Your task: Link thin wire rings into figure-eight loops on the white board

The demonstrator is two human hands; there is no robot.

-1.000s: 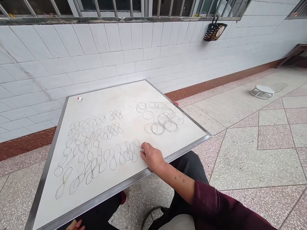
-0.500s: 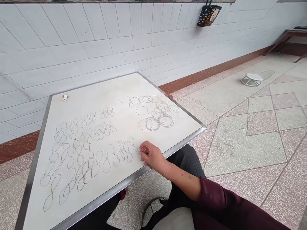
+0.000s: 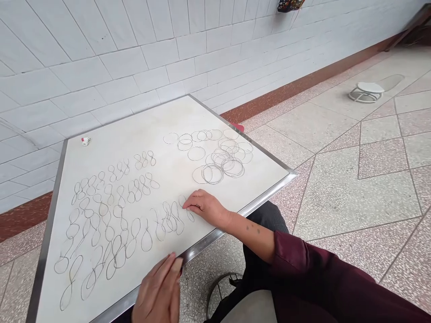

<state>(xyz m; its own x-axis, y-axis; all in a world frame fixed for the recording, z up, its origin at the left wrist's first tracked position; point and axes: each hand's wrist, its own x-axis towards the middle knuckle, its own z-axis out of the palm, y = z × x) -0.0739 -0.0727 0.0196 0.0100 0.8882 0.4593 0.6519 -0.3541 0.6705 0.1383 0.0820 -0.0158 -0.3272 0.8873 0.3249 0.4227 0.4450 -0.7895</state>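
My right hand (image 3: pixel 207 208) is over the white table (image 3: pixel 161 119), its thumb and fingers pinched on a thin wire figure-eight (image 3: pixel 190 214) lying near the front edge. My left hand (image 3: pixel 158 291) is at the metal front edge, fingers extended and holding nothing visible. Several twisted wire figure-eights (image 3: pixel 116 258) lie in rows over the left and middle of the table. Round wire rings (image 3: pixel 213 174) overlap in a loose group on the right side.
A small white and red object (image 3: pixel 85 141) sits at the far left corner. The tiled wall (image 3: pixel 128 63) runs behind the table. A low white stool (image 3: pixel 367 92) stands on the floor at the right.
My left hand has come into view at the front edge. My right hand has moved slightly left and up, its fingers closing on the figure-eight. The view has shifted a little.
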